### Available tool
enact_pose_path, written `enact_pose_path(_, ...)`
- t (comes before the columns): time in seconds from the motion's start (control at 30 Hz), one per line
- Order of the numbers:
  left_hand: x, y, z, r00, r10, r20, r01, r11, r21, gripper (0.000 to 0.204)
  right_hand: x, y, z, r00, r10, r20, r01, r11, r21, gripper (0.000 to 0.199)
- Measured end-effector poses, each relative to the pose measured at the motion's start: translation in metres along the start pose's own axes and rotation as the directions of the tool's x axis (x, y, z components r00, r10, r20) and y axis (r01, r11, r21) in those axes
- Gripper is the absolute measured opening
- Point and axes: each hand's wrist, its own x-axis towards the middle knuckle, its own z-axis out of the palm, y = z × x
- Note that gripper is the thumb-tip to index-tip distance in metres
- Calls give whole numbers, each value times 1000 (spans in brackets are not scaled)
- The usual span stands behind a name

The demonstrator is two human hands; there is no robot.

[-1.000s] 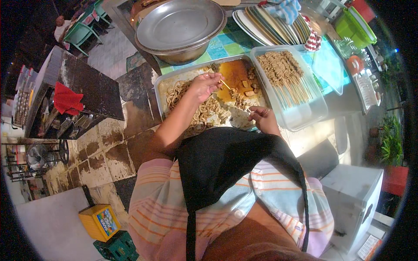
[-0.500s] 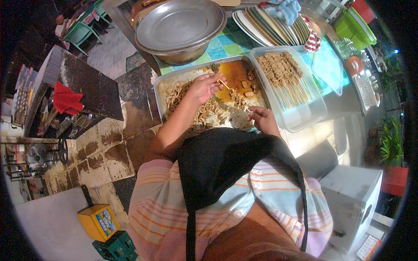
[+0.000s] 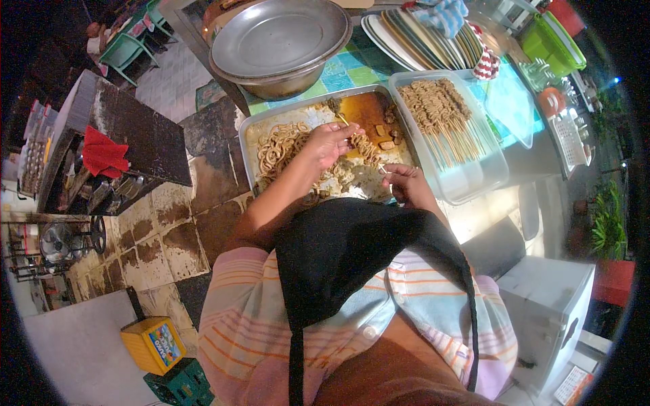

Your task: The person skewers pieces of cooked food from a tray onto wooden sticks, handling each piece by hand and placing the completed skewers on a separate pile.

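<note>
While my left hand [image 3: 332, 141] reaches into the metal tray [image 3: 252, 128], fingers curled loosely on a piece of the ring-shaped food [image 3: 281, 145], my right hand [image 3: 401, 183] pinches a thin skewer [image 3: 383, 169] at the near edge. To the right, the clear tub [image 3: 482, 177] already holds many finished skewers [image 3: 440, 115]; I judge plenty of loose pieces remain.

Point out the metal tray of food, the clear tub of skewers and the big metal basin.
metal tray [image 3: 247, 145], head view, left rim
clear tub [image 3: 484, 183], head view, near wall
metal basin [image 3: 281, 37], head view, inner bottom
</note>
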Motion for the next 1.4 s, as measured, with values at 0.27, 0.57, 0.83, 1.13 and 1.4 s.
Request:
enact_pose_path(0.27, -1, 3, 5, 1000, 2, 0, -2, 1000, 12, 25, -1, -4, 4, 1000, 0, 8, 0, 1000, 27, 21)
enact_pose_path(0.57, -4, 12, 5, 998, 57, 29, -62, 972, 225, 26, 2, 1, 0, 1000, -26, -8, 26, 999, 18, 18)
enact_pose_path(0.83, -1, 21, 3, 997, 80, -7, -78, 983, 164, 24, 4, 2, -3, 999, -31, -32, 30, 999, -23, 19)
enact_pose_path(1.13, 3, 16, 2, 994, 110, 10, -110, 980, 169, 27, -2, -1, 0, 998, -37, -57, 36, 999, -26, 17)
enact_pose_path(1.4, 7, 10, -5, 953, 286, -101, -268, 950, 161, 25, -7, -9, 7, 995, -59, -84, 58, 998, -16, 16)
